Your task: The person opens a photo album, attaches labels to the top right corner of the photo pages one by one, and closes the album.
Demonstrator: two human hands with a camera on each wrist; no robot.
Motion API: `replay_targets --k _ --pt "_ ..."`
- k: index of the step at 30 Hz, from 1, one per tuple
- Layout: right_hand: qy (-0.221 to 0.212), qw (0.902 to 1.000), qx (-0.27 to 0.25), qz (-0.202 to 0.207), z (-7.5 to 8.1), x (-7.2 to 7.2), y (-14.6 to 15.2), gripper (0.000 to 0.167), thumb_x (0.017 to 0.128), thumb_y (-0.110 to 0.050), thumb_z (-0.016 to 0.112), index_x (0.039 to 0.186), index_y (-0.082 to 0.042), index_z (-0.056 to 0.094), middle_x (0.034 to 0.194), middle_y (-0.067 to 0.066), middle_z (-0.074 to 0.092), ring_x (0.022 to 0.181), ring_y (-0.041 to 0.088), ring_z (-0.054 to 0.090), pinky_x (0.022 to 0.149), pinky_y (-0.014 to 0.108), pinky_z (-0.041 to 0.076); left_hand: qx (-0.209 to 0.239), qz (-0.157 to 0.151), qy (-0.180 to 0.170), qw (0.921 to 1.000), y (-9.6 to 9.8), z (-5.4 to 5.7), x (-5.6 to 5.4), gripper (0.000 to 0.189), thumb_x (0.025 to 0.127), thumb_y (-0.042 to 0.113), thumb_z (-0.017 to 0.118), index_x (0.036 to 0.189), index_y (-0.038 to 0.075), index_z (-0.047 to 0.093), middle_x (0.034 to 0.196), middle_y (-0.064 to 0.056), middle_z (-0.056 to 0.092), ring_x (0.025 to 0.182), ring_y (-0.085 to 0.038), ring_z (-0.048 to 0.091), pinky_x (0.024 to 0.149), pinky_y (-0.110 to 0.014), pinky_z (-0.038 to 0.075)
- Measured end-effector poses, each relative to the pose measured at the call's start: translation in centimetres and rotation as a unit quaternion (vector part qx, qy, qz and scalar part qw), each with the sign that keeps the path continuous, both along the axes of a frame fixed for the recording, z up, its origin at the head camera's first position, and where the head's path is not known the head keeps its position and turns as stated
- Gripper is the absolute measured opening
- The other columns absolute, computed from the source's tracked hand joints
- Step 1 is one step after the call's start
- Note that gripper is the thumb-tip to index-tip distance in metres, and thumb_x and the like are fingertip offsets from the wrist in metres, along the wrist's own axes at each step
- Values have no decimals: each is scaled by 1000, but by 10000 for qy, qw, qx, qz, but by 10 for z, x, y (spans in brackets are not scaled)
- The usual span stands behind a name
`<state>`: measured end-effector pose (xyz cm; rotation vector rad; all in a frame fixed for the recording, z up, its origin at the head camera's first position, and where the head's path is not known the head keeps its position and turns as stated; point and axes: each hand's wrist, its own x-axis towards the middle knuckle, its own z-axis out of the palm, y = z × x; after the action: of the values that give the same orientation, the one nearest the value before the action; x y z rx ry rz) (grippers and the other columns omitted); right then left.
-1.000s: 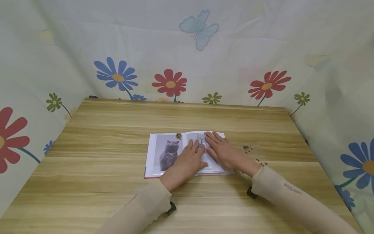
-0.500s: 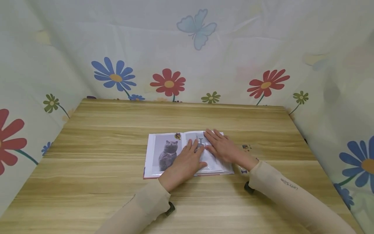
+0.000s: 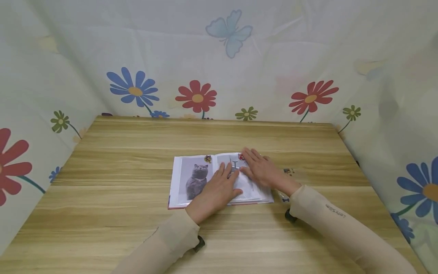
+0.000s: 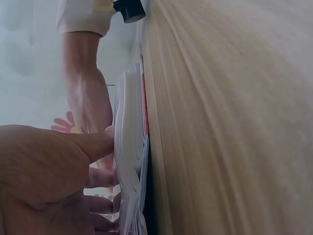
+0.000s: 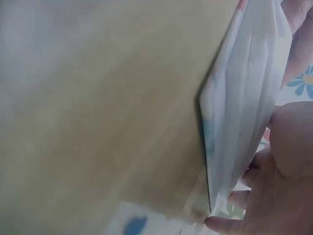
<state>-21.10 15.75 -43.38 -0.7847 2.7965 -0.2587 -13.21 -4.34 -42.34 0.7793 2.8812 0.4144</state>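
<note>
A small photo album (image 3: 175, 184) lies open on the wooden table. Its left page carries a grey cat photo (image 3: 196, 184) with a round sticker (image 3: 207, 159) at the top right corner. My left hand (image 3: 216, 193) rests across the right page, fingers extended. Beside it, my right hand (image 3: 262, 171) lies with straight fingers over that page's upper right, partly covering a small red sticker (image 3: 241, 156). Both hands hide much of the right page's picture. In the left wrist view, the left thumb touches the page stack (image 4: 128, 132); the right wrist view shows the album's edge (image 5: 230, 122) side-on.
A clear sticker sheet (image 3: 287, 171) with small coloured stickers lies right of the album, partly under the right forearm. The wooden table (image 3: 137, 152) extends around the album. Behind it hangs a curtain (image 3: 171, 45) printed with flowers.
My right hand has slid slightly up and away along the page, and the red sticker now shows by its fingertips. The left hand has stayed on the right page.
</note>
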Motion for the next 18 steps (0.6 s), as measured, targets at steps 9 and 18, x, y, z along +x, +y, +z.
replay_targets --k 9,18 --pt "532 9973 -506 -65 4 8 8 67 111 -33 47 160 6 25 168 22 18 155 42 16 119 63 24 35 8 -84 10000 2 -2 0 67 104 41 59 155 0 43 164 -27 27 152 -47 21 122 -51 26" --pt "427 9978 90 504 7 33 2 67 111 -40 44 163 -2 26 171 12 18 156 36 17 119 62 27 67 127 -171 9998 0 -1 -2 70 105 44 58 156 0 40 165 -26 26 153 -45 19 124 -49 23"
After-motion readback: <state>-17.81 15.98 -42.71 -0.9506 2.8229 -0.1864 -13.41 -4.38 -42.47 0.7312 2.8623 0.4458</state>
